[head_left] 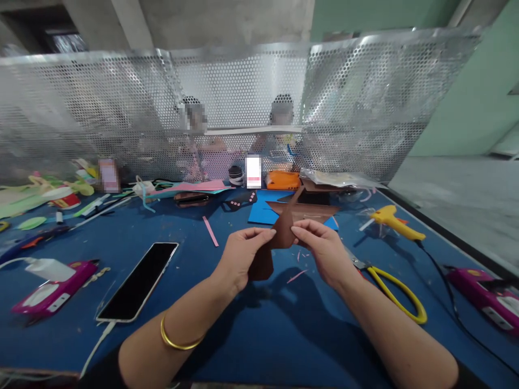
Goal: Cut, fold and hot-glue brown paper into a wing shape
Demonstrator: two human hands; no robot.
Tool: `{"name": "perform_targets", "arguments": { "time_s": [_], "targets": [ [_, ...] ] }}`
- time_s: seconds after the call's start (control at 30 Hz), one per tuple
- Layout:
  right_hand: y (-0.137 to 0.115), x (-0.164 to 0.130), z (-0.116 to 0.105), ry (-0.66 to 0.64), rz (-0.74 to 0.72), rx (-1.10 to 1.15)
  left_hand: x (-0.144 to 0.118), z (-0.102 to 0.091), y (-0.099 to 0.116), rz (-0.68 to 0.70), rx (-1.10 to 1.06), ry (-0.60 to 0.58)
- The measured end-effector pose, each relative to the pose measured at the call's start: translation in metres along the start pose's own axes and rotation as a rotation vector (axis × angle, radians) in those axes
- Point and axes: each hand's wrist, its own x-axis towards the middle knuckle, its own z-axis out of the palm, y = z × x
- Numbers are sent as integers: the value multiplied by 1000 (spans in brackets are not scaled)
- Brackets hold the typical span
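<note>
Between my two hands I see a cut piece of brown sheet point(284, 229), held up above the blue table. It has a narrow strip pointing up and a wider part hanging down behind my left hand. My left hand point(243, 248) pinches its left edge between thumb and fingers. The thumb and fingers of my right hand point(322, 246) grip the right edge. Whether the sheet is paper or foam I cannot tell. Under the hands lie small pink scraps point(298, 276). Just past them are more brown sheets point(320, 210) on a blue sheet point(259, 208).
Yellow-handled scissors point(399, 297) and a yellow glue gun point(399, 222) with a black cord lie right. A charging phone point(140, 281) and a magenta power strip point(57, 292) are left. Behind the table stands a perforated metal screen point(243, 81), with two people beyond it.
</note>
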Motion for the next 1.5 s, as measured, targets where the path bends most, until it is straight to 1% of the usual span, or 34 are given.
{"name": "perform_targets", "arguments": {
  "time_s": [0.13, 0.27, 0.37, 0.47, 0.53, 0.6, 0.67, 0.73, 0.77, 0.83, 0.9, 0.93, 0.97, 1.0, 1.03, 1.07, 1.1, 1.17, 1.23, 1.3, 1.37, 1.5],
  "targets": [
    [-6, 1, -4, -10, 18, 18, 3, 8, 3, -28, -30, -51],
    [-10, 1, -4, -73, 32, -21, 9, 7, 5, 20, -2, -57],
    [-10, 1, -2, -107, 41, -47, 12, 6, 2, 24, 3, -65],
    [-7, 0, -1, -97, 26, -62, 14, 7, -3, 47, -8, -36],
    [-6, 0, -1, -78, 0, -67, 14, 8, -2, 83, -13, -9],
    [-5, 0, -1, -54, -41, -66, 14, 8, 4, 136, -16, 11],
    [-6, 1, -3, -15, -99, -63, 11, 6, 16, 200, -26, 35],
    [-6, 1, -6, 37, -169, -68, 6, 2, 31, 295, -25, 64],
    [-7, 2, -7, 63, -205, -77, 2, 0, 39, 368, -7, 76],
    [-9, 3, -9, 102, -273, -115, -6, -6, 50, 642, 113, 111],
    [-12, 3, -11, 126, -343, -170, -11, -14, 50, 948, 299, 124],
    [-13, 2, -12, 134, -382, -203, -13, -18, 45, 1070, 400, 107],
    [-14, 0, -13, 137, -421, -235, -15, -23, 37, 1162, 506, 65],
    [-14, -3, -15, 133, -455, -262, -16, -28, 27, 1207, 605, 11],
    [-12, -7, -17, 115, -490, -299, -18, -33, 14, 1210, 694, -61],
    [-10, -13, -20, 81, -531, -356, -20, -38, 0, 1185, 773, -128],
    [-6, -20, -22, 32, -576, -434, -24, -43, -14, 1148, 813, -162],
    [6, -37, -27, -92, -673, -633, -33, -52, -39, 1087, 864, -200],
    [18, -54, -30, -213, -732, -801, -45, -60, -56, 1017, 913, -226],
    [29, -69, -30, -308, -722, -881, -54, -67, -65, 955, 961, -251],
    [35, -78, -28, -374, -709, -934, -60, -73, -68, 918, 997, -280],
    [41, -81, -19, -451, -782, -1063, -64, -79, -69, 973, 1128, -307]
  ]
}}
